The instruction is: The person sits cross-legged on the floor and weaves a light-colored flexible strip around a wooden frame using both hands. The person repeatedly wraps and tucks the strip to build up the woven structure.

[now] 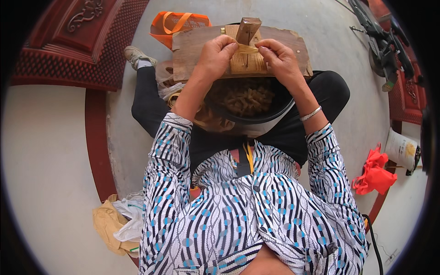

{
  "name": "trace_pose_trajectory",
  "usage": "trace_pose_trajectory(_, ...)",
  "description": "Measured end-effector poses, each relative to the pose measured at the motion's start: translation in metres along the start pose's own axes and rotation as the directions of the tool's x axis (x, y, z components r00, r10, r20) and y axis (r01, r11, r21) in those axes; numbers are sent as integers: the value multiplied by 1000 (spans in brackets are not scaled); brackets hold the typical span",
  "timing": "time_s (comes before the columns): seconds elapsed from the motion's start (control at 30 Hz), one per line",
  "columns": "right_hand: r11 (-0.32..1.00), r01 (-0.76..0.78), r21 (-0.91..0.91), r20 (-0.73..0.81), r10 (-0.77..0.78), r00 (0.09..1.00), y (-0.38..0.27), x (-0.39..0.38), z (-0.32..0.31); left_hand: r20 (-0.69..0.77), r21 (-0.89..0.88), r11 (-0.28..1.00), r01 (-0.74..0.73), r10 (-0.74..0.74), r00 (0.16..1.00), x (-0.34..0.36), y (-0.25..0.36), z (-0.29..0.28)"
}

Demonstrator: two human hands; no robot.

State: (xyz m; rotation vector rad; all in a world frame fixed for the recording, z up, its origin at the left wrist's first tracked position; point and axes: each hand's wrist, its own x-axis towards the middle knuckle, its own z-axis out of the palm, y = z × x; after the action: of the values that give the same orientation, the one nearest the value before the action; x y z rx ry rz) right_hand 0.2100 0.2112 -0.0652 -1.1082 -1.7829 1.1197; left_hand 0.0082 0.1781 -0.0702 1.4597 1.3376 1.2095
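Observation:
Between my two hands a thin, pale yellow strip [247, 48] is stretched across, close in front of an upright wooden post [248, 31]. My left hand [217, 55] pinches one end of the strip between thumb and fingers. The other end is pinched by my right hand [280, 58]. The post rises from a lighter wooden block [249, 65] on a wide brown board [189, 55]. Just below the board's near edge, a dark round basin [261, 120] between my legs holds many small brownish pieces [247, 98], whose kind I cannot make out.
An orange bag [176, 25] stands behind the board's left end. Clear plastic and a yellowish roll [173, 99] lie by my left leg. A red bag [376, 172] and a white sack [400, 149] are at right. Brown paper and white plastic bags [129, 220] sit lower left.

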Motion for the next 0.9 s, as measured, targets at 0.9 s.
trace_pose_trajectory(0.9,982,70,177,575,-161,802,-127,-104,-16,110,301,815,-496,487,867,-96,121,-9)
